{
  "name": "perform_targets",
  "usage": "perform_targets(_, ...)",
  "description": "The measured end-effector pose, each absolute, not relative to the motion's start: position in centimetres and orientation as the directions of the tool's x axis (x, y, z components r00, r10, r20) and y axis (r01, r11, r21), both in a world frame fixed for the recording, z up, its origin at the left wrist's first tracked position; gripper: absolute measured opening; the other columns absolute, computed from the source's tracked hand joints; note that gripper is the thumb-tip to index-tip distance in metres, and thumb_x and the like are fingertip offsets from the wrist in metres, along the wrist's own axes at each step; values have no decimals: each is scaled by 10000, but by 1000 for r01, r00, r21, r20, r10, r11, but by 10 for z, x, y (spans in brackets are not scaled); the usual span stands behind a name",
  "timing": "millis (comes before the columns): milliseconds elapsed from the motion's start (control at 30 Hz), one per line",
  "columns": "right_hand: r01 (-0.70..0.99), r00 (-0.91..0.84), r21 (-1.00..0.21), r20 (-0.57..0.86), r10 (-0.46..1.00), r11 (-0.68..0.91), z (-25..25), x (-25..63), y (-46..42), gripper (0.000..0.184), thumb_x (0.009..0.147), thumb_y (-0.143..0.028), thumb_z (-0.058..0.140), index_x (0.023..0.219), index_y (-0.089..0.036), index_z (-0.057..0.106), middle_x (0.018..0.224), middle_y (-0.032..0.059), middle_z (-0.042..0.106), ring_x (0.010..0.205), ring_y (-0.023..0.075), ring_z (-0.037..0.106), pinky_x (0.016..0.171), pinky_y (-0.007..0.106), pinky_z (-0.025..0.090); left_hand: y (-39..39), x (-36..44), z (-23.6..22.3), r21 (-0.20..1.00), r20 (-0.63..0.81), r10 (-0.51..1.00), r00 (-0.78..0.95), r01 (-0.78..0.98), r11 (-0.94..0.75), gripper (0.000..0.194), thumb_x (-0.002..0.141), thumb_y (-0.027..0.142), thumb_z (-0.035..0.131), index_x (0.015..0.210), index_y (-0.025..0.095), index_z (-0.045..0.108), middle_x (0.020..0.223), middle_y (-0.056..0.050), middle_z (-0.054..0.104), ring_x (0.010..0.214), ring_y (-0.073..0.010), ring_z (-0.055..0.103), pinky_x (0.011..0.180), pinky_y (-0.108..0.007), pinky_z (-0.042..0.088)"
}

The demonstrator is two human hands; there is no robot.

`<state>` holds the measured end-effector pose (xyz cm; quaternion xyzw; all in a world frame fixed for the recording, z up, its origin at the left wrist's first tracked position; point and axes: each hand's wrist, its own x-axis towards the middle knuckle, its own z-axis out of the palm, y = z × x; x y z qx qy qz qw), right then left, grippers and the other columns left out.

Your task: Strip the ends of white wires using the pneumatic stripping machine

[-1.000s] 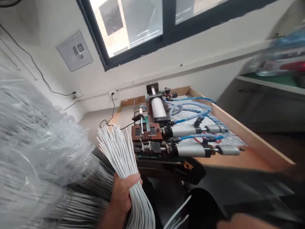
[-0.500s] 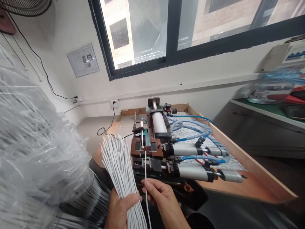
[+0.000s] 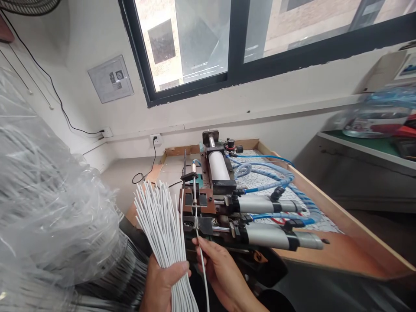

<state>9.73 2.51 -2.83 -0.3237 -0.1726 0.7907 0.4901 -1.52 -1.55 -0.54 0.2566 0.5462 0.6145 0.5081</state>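
Observation:
My left hand (image 3: 164, 281) is closed round a bundle of white wires (image 3: 160, 221) that fans upward to the left of the machine. My right hand (image 3: 219, 268) pinches a single white wire (image 3: 199, 240) and holds its tip up into the front jaws of a pneumatic wire machine (image 3: 221, 203). That machine has silver air cylinders (image 3: 269, 236) and blue air hoses (image 3: 273, 173), and it sits on a wooden tray table (image 3: 344, 242).
A large clear plastic bag of white wires (image 3: 48, 208) fills the left side. A power socket with a black cord (image 3: 155, 141) is on the wall behind. To the right, a green-topped shelf (image 3: 367, 145) carries bagged items. A window spans the top.
My right hand came into view a second ago, took a single wire, and has now pushed its tip further up into the machine's jaws. The bundle stayed in my left hand.

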Motion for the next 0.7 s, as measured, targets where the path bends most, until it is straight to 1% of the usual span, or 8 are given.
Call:
perform_targets(67,-653,-396,-550,-336,854,-520,-26,95,25,266,609,-361,686,683,-109,642,481,-59,394,419,37,320,420,171,287,-15,-14,-3,931,-235,921,-312,-346,121,239,431,132,696,661,125,635,543,-16,621,501,-157,545,505,-286,443)
perform_targets(100,-634,-436,-556,-318,842,-538,-24,94,24,268,603,-364,689,664,-109,632,465,-68,366,412,36,306,409,170,271,-15,-13,-2,931,-224,933,-281,-343,120,245,440,130,688,681,118,646,562,-30,634,519,-170,556,521,-298,446)
perform_targets(167,-581,-457,-625,-280,845,-521,-21,93,22,262,586,-354,700,614,-111,606,440,-80,331,399,33,283,386,164,219,-16,-10,0,932,-206,954,-217,-340,124,240,464,129,667,703,109,657,577,-51,649,541,-195,571,546,-324,450)
perform_targets(267,-517,-338,-747,-270,902,-418,-19,93,17,262,597,-351,693,586,-115,579,433,-71,362,387,25,270,375,165,143,-17,-9,0,929,-202,961,-191,-348,126,218,474,122,657,692,118,659,567,-45,649,553,-205,578,569,-334,449)
perform_targets(400,-504,-186,-796,-280,942,-336,-22,98,11,264,646,-376,649,633,-120,588,499,-24,480,415,32,309,390,166,151,-18,-14,-5,927,-229,942,-244,-349,135,158,464,113,679,618,124,644,551,-33,640,560,-186,580,583,-304,448)
perform_targets(467,-507,-148,-795,-299,943,-332,-25,100,10,270,644,-377,650,612,-118,580,475,-33,459,409,30,287,392,168,147,-18,-18,-8,918,-260,923,-282,-367,147,152,467,132,691,608,128,632,532,-25,629,527,-175,573,561,-299,451)
perform_targets(533,-505,-138,-789,-326,935,-350,-26,100,10,286,641,-381,649,572,-117,560,421,-58,396,390,25,252,391,171,135,-18,-20,-10,907,-288,907,-307,-390,157,190,460,145,702,634,133,625,532,-22,628,520,-179,577,552,-305,456)
perform_targets(700,-502,-173,-764,-371,912,-405,-24,99,9,302,647,-374,633,519,-125,519,388,-82,331,362,20,213,384,180,110,-17,-19,-9,914,-294,896,-333,-374,161,199,451,142,706,624,134,608,497,-8,607,488,-161,556,513,-284,450)
